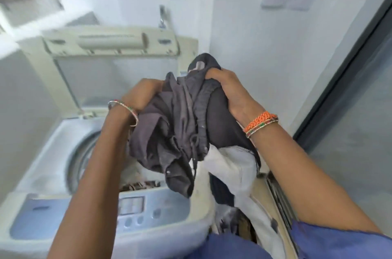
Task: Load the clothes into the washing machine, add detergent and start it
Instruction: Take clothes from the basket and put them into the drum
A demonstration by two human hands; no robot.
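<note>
Your left hand (140,95) is clenched into the left side of a bundle of dark grey clothes (178,129), fingers buried in the folds. Your right hand (227,91) grips the top right of the same bundle, fingers curled over a darker piece at the upper edge. Between them the bundle hangs in the air, with a drawstring (194,152) dangling from its middle and one loose end drooping toward the control panel (135,210).

Under your right forearm, a white garment (231,165) and more dark cloth trail down from the bundle to the right of the machine.

The washing machine (48,163) sits below and to the left of the bundle. Its lid (110,42) stands raised at the back, and the round drum opening (80,159) shows beside your left forearm, which hides part of it. A patterned brown fabric (140,185) lies inside, just behind the panel.

A tap (162,16) is fixed to the wall behind the lid. A bangle (125,110) circles your left wrist and orange bracelets (261,124) your right.
</note>
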